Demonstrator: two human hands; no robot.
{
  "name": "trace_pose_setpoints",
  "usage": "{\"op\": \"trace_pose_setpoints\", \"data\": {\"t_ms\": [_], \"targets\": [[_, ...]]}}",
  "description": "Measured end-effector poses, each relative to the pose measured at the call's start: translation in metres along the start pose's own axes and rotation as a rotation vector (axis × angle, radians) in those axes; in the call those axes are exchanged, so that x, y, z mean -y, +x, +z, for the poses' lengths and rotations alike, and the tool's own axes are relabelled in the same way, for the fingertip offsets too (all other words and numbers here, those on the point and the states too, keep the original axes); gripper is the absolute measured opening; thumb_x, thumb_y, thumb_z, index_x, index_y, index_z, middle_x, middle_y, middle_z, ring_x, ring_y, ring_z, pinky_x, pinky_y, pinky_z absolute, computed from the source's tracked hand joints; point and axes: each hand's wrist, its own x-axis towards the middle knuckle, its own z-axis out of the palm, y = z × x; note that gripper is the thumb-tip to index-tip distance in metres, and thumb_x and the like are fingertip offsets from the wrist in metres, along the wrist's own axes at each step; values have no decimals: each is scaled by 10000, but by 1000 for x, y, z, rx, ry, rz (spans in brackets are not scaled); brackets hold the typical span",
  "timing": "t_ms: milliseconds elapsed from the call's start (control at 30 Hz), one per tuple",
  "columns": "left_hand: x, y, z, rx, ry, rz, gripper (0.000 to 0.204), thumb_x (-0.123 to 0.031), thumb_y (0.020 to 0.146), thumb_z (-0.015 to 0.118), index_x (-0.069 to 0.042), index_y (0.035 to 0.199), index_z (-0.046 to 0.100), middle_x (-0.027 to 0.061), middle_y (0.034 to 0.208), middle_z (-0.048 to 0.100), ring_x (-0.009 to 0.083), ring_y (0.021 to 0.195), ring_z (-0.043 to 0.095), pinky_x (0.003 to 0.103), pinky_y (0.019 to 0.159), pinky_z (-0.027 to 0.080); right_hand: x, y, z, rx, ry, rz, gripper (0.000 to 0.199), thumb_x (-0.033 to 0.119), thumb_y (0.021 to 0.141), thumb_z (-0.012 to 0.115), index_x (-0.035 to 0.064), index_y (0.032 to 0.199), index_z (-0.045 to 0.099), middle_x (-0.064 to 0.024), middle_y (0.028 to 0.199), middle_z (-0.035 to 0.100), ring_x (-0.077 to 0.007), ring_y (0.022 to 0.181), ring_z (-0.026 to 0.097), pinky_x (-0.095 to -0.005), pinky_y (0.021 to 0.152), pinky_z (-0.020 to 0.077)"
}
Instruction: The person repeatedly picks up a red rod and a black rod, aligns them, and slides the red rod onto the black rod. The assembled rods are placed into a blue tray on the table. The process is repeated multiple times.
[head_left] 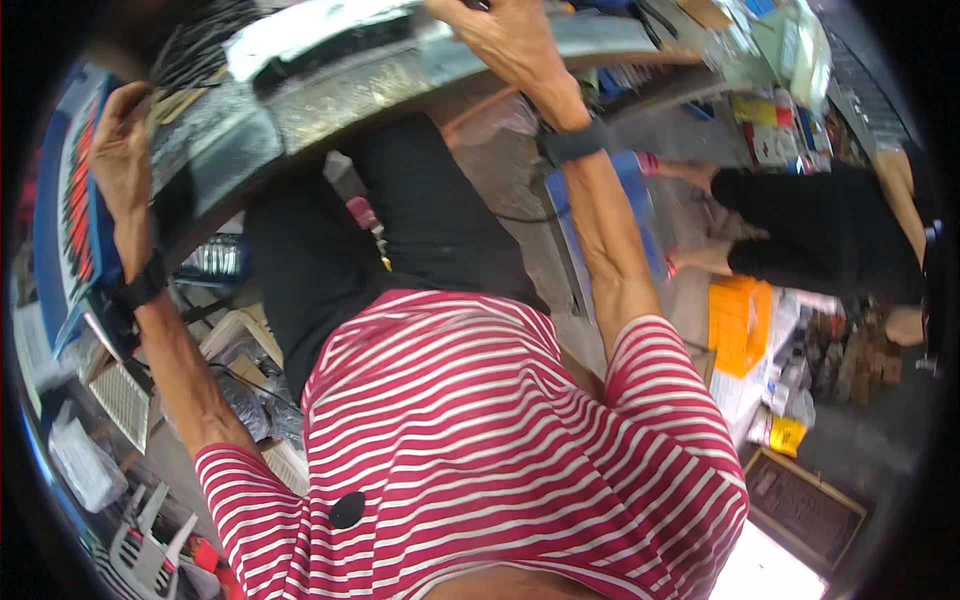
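At the far left, my left hand (120, 165) is raised beside the worktable's left end, its fingers curled in. Whatever it may hold is too small or hidden to make out. My right hand (512, 42) reaches over the worktable (345, 100) to the top edge of the view. Its fingers are closed at a small dark thing, mostly cut off by the picture's edge. Between my hands, a pale sheet-like thing (285, 42) lies across the table's worn grey top. A bundle of thin dark strands (200, 48) lies near my left hand.
A blue tray (52, 190) with a row of red items stands left of my left hand. At right, another person in black shorts (790, 210) is near a blue mat (625, 200). An orange bag (740, 325) and a framed panel (805, 505) lie on the floor.
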Motion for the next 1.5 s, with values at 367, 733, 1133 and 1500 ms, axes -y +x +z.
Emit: {"op": "trace_pose_setpoints", "data": {"t_ms": [367, 733, 1133, 1500], "targets": [[-95, -6, 16, 105, -245, -156, 94, 45, 784, 625, 10, 863, 662, 33, 804, 650, 95, 757, 596, 226, 704, 470, 25, 8, 11, 47, -4, -20, 132, 121, 825, 682, -2, 864, 654, 11, 679, 586, -42, 591, 467, -215, 537, 385], [-115, -20, 33, 256, -486, -229, 166, 23, 765, 656, -9, 928, 667, 41, 863, 652, 130, 833, 619, 250, 769, 494, 64, 3, 22, 141, 185, -159, 172, -6, 808, 672, -3, 980, 667, -10, 791, 589, -72, 692, 510, -210, 601, 409], [-120, -22, 37, 238, -739, -183, 339, -8, 777, 690, -15, 1104, 600, 59, 985, 640, 121, 907, 613, 237, 828, 494, 90, -7, 34, 106, 37, -443, 346, -119, 674, 621, 49, 972, 671, -96, 740, 595, -233, 621, 609, -307, 538, 453], [-116, -22, 40, 228, -746, -211, 260, 1, 767, 672, -3, 1027, 663, 60, 913, 648, 125, 895, 610, 253, 808, 488, 89, -9, 31, 148, -1, -436, 347, -112, 676, 617, 44, 983, 663, -96, 744, 581, -241, 619, 604, -318, 548, 457]]}}
